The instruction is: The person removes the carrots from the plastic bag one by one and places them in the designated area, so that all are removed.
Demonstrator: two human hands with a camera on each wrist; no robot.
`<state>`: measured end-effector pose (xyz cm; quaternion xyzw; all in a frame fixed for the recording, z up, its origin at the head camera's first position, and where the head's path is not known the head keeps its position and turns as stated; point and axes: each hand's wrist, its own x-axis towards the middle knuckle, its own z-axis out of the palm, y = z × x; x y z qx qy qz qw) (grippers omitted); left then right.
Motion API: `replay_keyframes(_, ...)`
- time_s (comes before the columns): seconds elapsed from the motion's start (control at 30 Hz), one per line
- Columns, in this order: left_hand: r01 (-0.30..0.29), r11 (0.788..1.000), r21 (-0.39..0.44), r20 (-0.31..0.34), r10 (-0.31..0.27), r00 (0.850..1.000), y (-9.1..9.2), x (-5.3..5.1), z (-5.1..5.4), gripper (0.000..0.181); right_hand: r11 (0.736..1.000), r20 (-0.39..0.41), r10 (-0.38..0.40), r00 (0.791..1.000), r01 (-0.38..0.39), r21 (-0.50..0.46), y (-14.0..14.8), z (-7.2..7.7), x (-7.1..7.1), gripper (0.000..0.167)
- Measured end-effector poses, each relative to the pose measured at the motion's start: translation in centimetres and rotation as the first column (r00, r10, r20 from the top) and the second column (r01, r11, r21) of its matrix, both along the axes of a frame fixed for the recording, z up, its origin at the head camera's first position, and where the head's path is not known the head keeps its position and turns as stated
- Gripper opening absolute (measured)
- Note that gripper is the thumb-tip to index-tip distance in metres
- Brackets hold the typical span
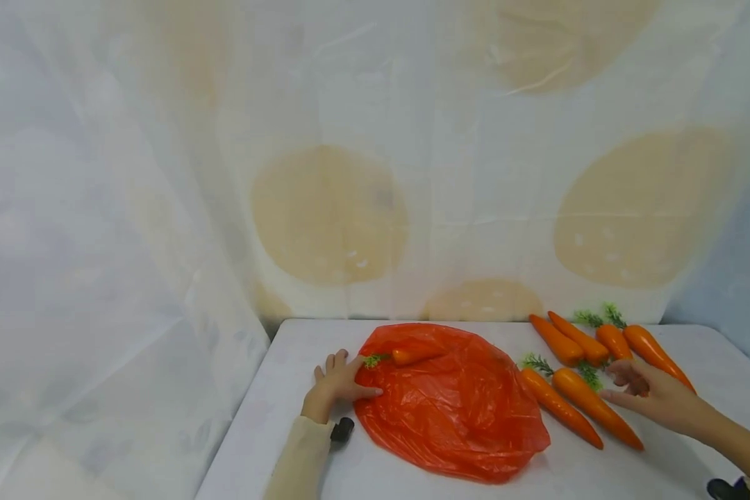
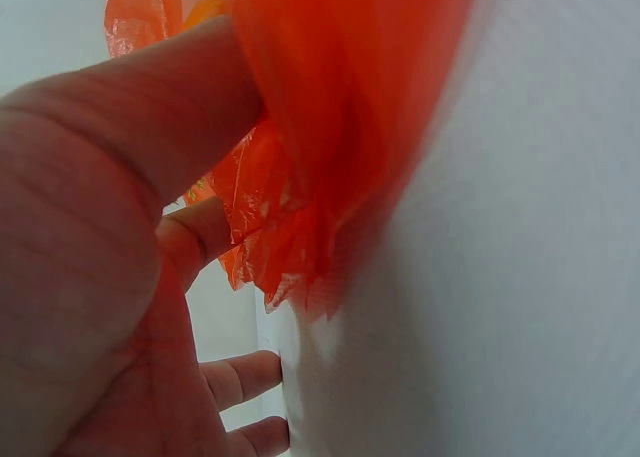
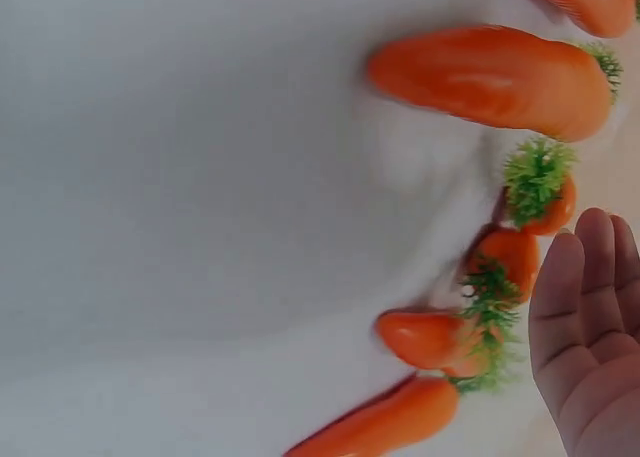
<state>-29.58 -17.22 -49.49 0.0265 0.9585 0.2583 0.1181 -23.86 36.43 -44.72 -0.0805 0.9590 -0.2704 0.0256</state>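
A thin red plastic bag [image 1: 444, 410] lies spread on the white table. A carrot [image 1: 412, 355] with a leafy green top rests at the bag's upper left part; whether it is inside or on top I cannot tell. My left hand [image 1: 336, 382] is at the bag's left edge, fingers spread. In the left wrist view the thumb [image 2: 170, 97] and a forefinger touch the red film, with the thumb tip behind it. My right hand [image 1: 653, 396] hovers by the loose carrots [image 1: 590, 403], fingers loosely bent and holding nothing; its palm [image 3: 610, 377] also looks bare in the right wrist view.
Several more carrots [image 1: 653, 351] with green tops lie at the table's back right. A pale curtain [image 1: 437, 173] with tan patches hangs behind the table [image 1: 244, 444] and along its left side. Dark wrist cameras [image 1: 342, 430] sit on both wrists.
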Motion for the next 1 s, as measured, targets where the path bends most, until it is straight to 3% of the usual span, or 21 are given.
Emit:
replay_keyframes(0.13, 0.005, 1.000, -0.004, -0.003, -0.005, 1.000, 0.0, 0.0, -0.1, 0.078, 0.999, -0.036, 0.036, 0.999, -0.038, -0.031, -0.9, 0.6, -0.2, 0.054)
replay_keyframes(0.5, 0.002, 1.000, 0.001, 0.002, -0.002, 1.000, -0.1, 0.0, 0.0, 0.079, 0.993, -0.012, 0.100, 0.995, -0.101, -0.057, -4.4, 2.1, -1.5, 0.057)
replay_keyframes(0.67, -0.006, 1.000, -0.002, 0.008, 0.006, 1.000, -0.1, -0.1, 0.2, 0.080, 0.983, 0.018, 0.144, 0.989, -0.141, -0.119, -6.5, 3.4, -2.6, 0.056)
replay_keyframes(1.0, 0.005, 1.000, -0.001, 0.008, -0.005, 1.000, 0.0, 0.0, 0.3, 0.079, 0.915, -0.100, 0.316, 0.943, -0.331, -0.230, -11.0, 3.9, -4.2, 0.046)
